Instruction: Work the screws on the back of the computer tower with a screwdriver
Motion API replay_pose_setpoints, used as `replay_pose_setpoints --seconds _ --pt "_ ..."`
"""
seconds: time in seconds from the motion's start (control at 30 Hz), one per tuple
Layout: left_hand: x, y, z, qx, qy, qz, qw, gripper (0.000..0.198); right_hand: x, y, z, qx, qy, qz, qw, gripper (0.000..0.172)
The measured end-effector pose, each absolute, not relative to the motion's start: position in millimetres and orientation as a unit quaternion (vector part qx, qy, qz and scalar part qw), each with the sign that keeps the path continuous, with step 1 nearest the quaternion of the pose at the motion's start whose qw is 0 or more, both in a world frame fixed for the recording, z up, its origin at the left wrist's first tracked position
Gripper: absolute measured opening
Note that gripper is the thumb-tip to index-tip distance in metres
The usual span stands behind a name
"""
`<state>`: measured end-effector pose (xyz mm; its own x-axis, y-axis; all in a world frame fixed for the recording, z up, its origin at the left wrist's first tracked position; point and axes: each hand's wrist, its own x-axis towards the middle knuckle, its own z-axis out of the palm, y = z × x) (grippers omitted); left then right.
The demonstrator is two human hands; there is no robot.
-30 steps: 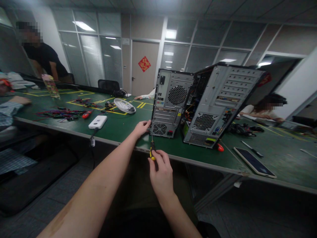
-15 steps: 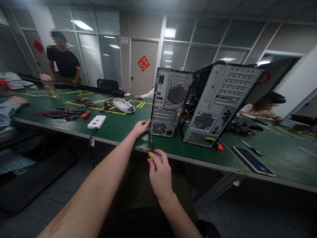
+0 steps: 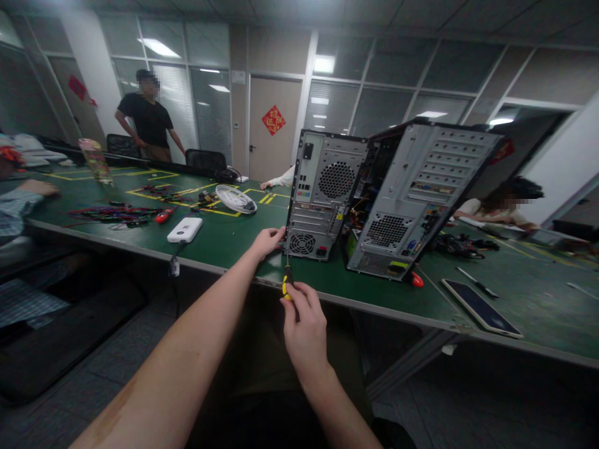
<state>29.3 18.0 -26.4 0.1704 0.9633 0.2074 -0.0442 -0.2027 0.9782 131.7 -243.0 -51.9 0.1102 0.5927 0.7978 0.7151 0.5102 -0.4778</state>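
My right hand (image 3: pixel 306 324) grips a yellow-and-black screwdriver (image 3: pixel 287 284) by the rear of its handle. Its shaft points up to the lower left corner of a narrow computer case (image 3: pixel 312 215); whether the tip sits in a screw is too small to make out. Against that same corner rests my left hand (image 3: pixel 267 243), bent fingers gripping the case's left edge, fingertips partly hidden. The narrow case stands upright, its rear panel with fan grilles and ports facing me. Close by on the right is a larger open computer case (image 3: pixel 412 199), wires showing inside.
On the green table (image 3: pixel 224 249) lie a white power bank (image 3: pixel 185 230), coloured cables (image 3: pixel 115 214), a white oval basket (image 3: pixel 235 198), a phone (image 3: pixel 481 307) and a pen (image 3: pixel 476 282). A red-handled object (image 3: pixel 417 280) touches the larger case. Other people are around the table.
The screwdriver's handle has turned, showing more yellow, and my right fingers have shifted slightly. My left hand stays at the case. The standing person in the background has moved right.
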Motion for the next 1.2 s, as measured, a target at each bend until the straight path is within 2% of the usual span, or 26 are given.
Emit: replay_pose_setpoints --seconds 0.13,0.33,0.77,1.03,1.2 --pt "30.3 18.2 -26.8 0.579 0.392 0.513 0.498 0.058 134.2 -244.4 -49.5 -0.495 -0.678 -0.074 0.538 0.037" --pt "32.3 18.2 -26.7 0.585 0.390 0.510 0.495 0.059 137.6 -245.2 -48.4 -0.503 -0.659 -0.052 0.557 0.026" --pt "30.5 13.6 -24.0 0.585 0.388 0.511 0.496 0.063 136.3 -252.3 -45.6 -0.503 -0.672 -0.045 0.541 0.035" --pt "28.4 9.3 -18.6 0.580 0.389 0.515 0.498 0.059 133.3 -248.6 -45.4 -0.503 -0.646 -0.033 0.573 0.025" --pt "28.3 10.6 -19.3 0.581 0.388 0.513 0.498 0.062 135.8 -248.8 -47.2 -0.503 -0.660 -0.066 0.555 0.032"
